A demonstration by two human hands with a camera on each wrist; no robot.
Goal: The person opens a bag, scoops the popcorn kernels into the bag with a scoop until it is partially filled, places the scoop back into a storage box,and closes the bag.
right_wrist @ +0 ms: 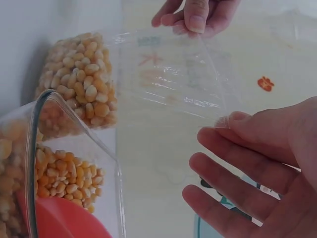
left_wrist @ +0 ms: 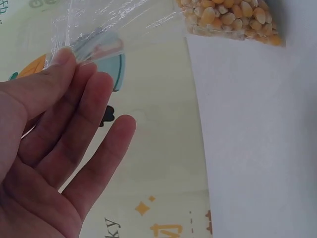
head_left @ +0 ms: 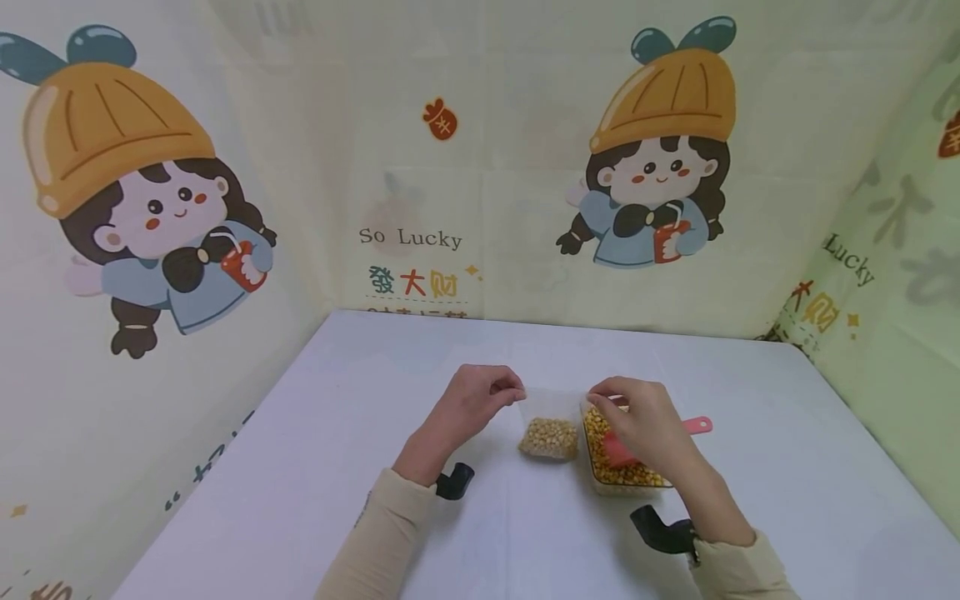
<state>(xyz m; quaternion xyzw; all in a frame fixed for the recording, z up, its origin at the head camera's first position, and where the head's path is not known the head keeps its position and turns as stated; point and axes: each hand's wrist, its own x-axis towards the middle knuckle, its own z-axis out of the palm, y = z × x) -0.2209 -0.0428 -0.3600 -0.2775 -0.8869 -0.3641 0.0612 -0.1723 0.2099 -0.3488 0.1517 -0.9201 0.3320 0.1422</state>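
Observation:
Between my two hands hangs a clear plastic bag (head_left: 551, 437), its lower part filled with yellow corn kernels (right_wrist: 79, 79). My left hand (head_left: 483, 393) pinches one top corner between thumb and forefinger. The opposite top corner is pinched by my right hand (head_left: 633, 412), its other fingers spread in the right wrist view. The bag's upper part (left_wrist: 124, 20) is stretched between them. Just right of the bag stands a clear container (head_left: 626, 490) of corn kernels, partly hidden under my right hand. A pink scoop (head_left: 618, 450) lies on those kernels, its handle (head_left: 699, 425) jutting past the rim.
A white table (head_left: 420, 358) carries everything. Behind it hangs a cream cloth backdrop (head_left: 525, 275) with printed cartoon figures, which also runs along both sides. A black wrist mount (head_left: 663, 531) sticks out beneath my right wrist, close to the container, and another (head_left: 456, 482) beneath my left.

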